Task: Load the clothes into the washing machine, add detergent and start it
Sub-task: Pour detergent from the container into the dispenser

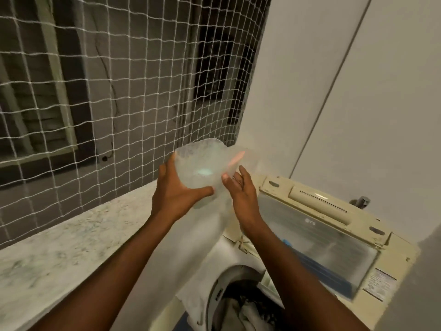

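**Q:** Hand poses?
**A:** At 6 o'clock, clothes (241, 311) lie in the washing machine (228, 252). Both forearms reach toward 12. The left hand (176, 194) cups a translucent container (198, 163) from below, thumb curled across it. The right hand (241, 194) touches its 3 o'clock side; grip unclear.
**Q:** Long axis?
**A:** Roughly upright; blur hides its mouth.

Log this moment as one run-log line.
left hand: grips plastic container | right hand: holds it | lid: open | drum: clothes inside

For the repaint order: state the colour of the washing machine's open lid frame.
Yellowed cream; the lid frame shows best in the head view.
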